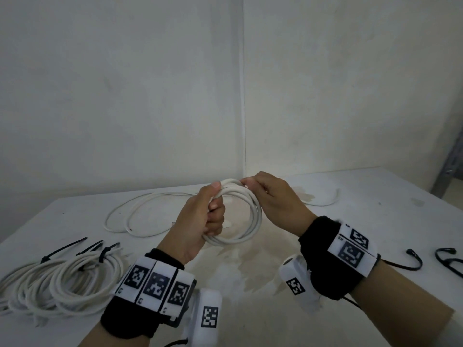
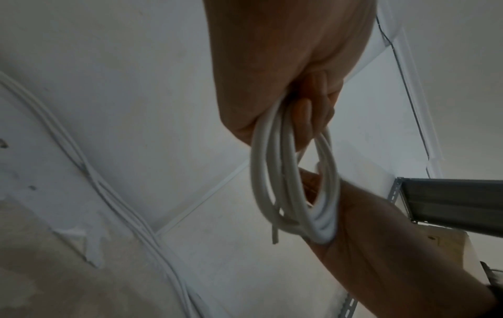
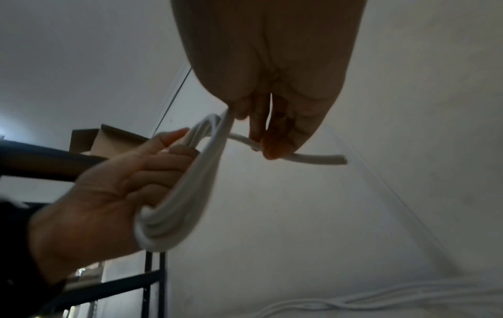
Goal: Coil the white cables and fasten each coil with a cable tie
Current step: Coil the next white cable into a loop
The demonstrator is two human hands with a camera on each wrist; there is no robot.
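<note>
The white cable coil [image 1: 234, 216] hangs in the air above the white table [image 1: 363, 221], between my two hands, near the middle of the head view. My left hand [image 1: 200, 221] is clenched around the gathered loops on the coil's left side, which I judge keeps the turns from springing apart. My right hand [image 1: 273, 199] pinches the cable's free end [image 3: 321, 159] at the top of the coil. The right wrist view shows the cut tip poking out past the fingertips [image 3: 275, 148], probably so I can lay the last turn in. Further out, a loose white cable [image 1: 140, 216] lies uncoiled behind the hands. Finished tied coils [image 1: 62, 284] sit at my near left, and spare black cable ties [image 1: 413, 261] wait at my right, well apart from the coil.
</note>
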